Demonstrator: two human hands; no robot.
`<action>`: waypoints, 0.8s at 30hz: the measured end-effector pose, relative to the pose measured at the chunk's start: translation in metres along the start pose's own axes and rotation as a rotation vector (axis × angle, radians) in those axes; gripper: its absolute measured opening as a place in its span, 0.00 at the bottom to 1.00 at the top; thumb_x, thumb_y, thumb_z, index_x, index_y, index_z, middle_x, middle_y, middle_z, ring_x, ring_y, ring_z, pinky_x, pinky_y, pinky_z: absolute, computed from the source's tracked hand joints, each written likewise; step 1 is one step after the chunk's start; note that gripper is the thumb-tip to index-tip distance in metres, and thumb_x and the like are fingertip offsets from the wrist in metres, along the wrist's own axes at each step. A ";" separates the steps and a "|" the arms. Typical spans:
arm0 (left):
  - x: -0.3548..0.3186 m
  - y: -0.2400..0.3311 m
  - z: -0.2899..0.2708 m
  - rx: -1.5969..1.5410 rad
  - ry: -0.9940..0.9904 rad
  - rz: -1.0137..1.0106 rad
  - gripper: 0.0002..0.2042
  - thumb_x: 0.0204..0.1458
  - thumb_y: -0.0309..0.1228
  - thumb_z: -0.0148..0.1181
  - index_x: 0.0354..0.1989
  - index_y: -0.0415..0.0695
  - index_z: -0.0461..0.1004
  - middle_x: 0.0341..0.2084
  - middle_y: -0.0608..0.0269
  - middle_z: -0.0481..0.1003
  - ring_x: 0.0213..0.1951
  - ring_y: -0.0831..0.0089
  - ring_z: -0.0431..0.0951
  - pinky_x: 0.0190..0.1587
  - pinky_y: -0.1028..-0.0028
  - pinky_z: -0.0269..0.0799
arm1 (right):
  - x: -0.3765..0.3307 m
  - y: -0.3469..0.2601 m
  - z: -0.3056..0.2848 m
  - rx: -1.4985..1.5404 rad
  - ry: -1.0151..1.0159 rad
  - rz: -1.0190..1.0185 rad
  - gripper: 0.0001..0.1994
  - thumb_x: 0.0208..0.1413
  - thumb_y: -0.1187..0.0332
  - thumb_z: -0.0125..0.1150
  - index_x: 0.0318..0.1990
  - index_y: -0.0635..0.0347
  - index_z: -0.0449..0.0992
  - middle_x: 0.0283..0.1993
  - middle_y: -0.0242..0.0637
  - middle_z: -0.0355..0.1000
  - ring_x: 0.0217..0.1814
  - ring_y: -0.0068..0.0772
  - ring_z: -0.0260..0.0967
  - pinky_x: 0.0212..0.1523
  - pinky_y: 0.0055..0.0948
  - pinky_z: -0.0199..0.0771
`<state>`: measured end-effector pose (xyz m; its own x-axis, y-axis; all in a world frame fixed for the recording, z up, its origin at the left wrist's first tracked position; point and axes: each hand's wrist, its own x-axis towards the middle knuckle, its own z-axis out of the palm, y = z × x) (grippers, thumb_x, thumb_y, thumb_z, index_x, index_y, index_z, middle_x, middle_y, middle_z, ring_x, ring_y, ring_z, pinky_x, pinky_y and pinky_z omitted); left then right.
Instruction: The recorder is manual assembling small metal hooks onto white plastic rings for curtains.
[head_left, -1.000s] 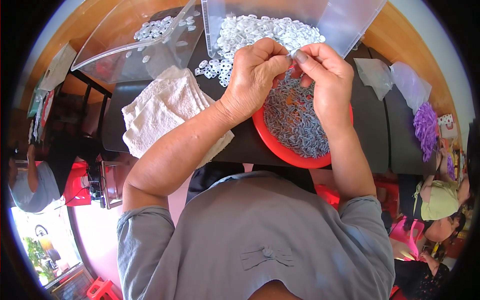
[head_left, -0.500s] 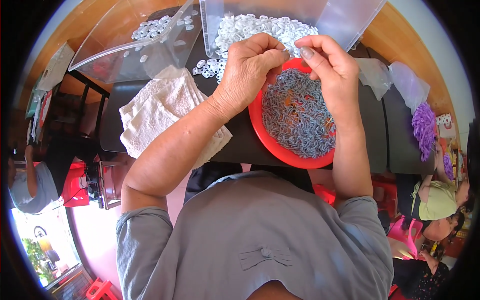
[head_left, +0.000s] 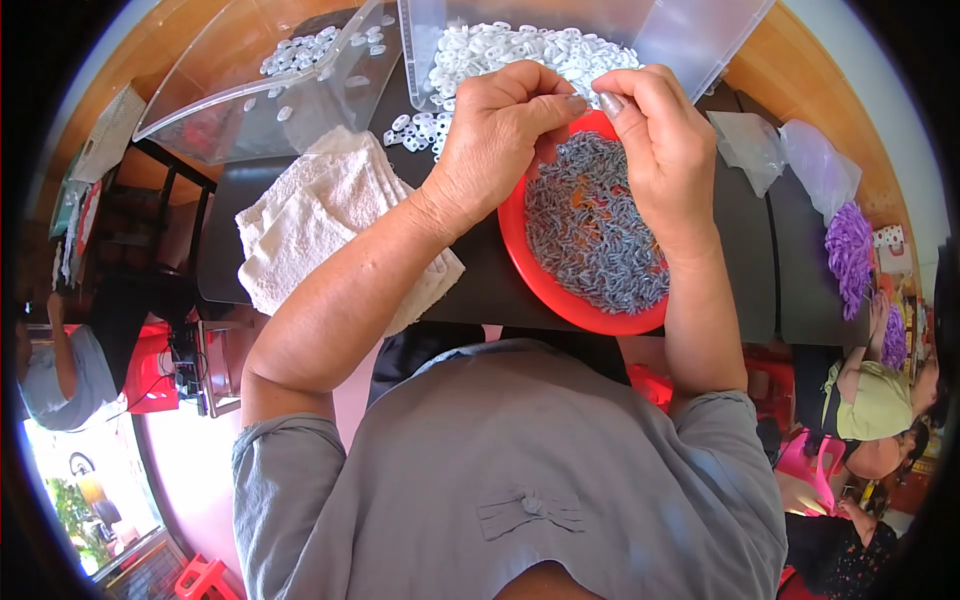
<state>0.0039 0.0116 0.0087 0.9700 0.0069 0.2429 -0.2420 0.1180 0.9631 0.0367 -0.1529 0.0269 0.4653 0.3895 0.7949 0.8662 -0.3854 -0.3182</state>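
Note:
Both my hands are raised over the far rim of a red basin [head_left: 527,262], their pinched fingertips close together. My left hand [head_left: 500,135] has thumb and forefinger closed; what sits in the pinch is too small to make out. The thumb and forefinger of my right hand [head_left: 665,150] are also pressed together on something I cannot make out. Many small grey-blue spindle-shaped pieces [head_left: 590,235] fill the basin, with a few orange bits among them. Just beyond my hands, small white oval plastic pieces [head_left: 535,50] are heaped in a clear plastic box [head_left: 690,45].
A folded cream towel [head_left: 310,220] lies left of the basin on the dark table [head_left: 480,270]. Another clear bin [head_left: 190,130] with white pieces stands far left. Loose white pieces [head_left: 415,132] lie beside the towel. Plastic bags [head_left: 750,150] and purple strands [head_left: 848,255] are at right; people sit farther off.
My two hands stay pinched near each other and have shifted only slightly. The basin, towel and boxes look the same.

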 end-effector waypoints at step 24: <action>-0.004 -0.010 0.009 -0.033 0.084 -0.010 0.05 0.57 0.26 0.58 0.33 0.36 0.73 0.19 0.67 0.71 0.17 0.82 0.68 0.17 0.82 0.62 | -0.011 -0.005 0.018 -0.167 -0.011 -0.044 0.05 0.52 0.82 0.53 0.36 0.64 0.69 0.31 0.41 0.69 0.29 0.41 0.70 0.30 0.32 0.69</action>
<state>0.0016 0.0020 -0.0006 0.9711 0.0890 0.2214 -0.2329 0.1512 0.9607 0.0300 -0.1403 0.0106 0.4303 0.4179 0.8001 0.8438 -0.5011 -0.1921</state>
